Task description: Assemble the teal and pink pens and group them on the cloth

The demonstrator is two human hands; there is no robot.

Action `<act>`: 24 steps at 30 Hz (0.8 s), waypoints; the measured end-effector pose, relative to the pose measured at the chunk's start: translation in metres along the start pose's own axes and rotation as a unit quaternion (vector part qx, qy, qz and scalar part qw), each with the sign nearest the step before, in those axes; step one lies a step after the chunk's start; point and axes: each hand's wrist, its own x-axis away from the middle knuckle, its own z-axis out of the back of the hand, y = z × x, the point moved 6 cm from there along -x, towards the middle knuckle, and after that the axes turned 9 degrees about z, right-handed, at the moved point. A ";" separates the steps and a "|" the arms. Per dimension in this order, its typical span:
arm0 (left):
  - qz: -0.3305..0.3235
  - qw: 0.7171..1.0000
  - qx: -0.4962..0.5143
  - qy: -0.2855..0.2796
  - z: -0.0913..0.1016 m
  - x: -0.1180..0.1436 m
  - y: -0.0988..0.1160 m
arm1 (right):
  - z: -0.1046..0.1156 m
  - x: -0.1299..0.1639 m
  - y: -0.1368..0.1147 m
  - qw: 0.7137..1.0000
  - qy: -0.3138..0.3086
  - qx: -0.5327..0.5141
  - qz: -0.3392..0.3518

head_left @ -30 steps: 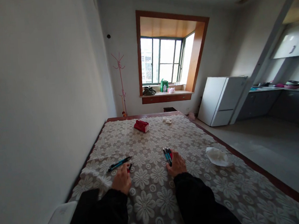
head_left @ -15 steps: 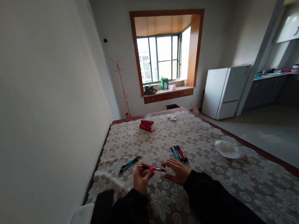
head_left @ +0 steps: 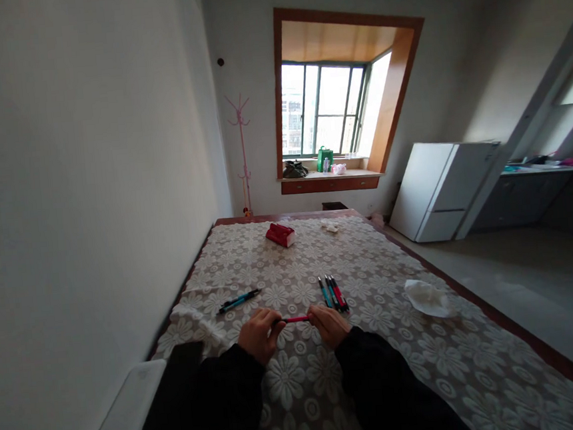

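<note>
Right now your left hand (head_left: 258, 336) and right hand (head_left: 330, 325) each pinch one end of a red pen (head_left: 295, 319), level just above the lace tablecloth (head_left: 300, 374), fingers closed around it.

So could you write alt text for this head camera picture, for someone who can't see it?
A person's left hand and right hand hold a slim red pen level between them by its two ends, above a table with a white floral lace cloth. A blue pen lies to the left, and a small row of pens lies just beyond the right hand.
</note>
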 end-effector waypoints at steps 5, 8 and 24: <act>0.048 0.997 -0.048 -0.045 -0.007 -0.002 -0.001 | -0.010 0.000 0.004 1.000 -0.006 0.017 0.020; 0.091 0.992 -0.042 -0.073 -0.014 -0.002 -0.009 | -0.011 0.000 0.003 0.998 -0.009 0.044 0.047; 0.142 0.984 0.080 -0.067 -0.018 -0.002 -0.023 | -0.014 0.003 0.001 0.991 0.010 0.132 0.030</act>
